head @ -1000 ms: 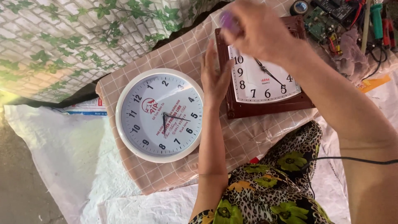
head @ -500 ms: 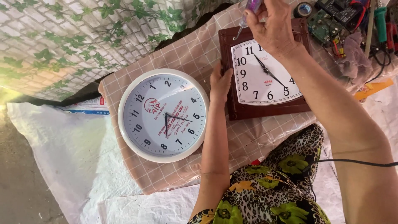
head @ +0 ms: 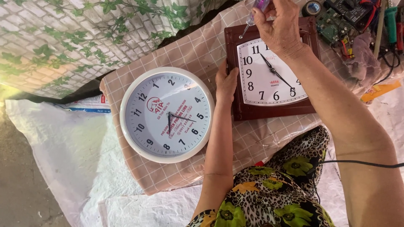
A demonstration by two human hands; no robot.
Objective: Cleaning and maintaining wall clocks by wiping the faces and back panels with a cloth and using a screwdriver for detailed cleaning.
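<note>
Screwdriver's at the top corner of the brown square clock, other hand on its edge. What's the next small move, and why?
Probably lower the screwdriver tip onto the corner of the square clock frame. The right hand holds it tilted, its tip just above the brown frame, and the left hand braces the clock's edge. Whether a screw sits there is too small to tell.

Support surface: low board under a pink checked cloth (head: 198,50).
I see lying on it a round white clock (head: 167,114), a brown square clock (head: 272,75), circuit boards (head: 336,25) and tools at the far corner; white sheet (head: 75,155) beneath.
</note>
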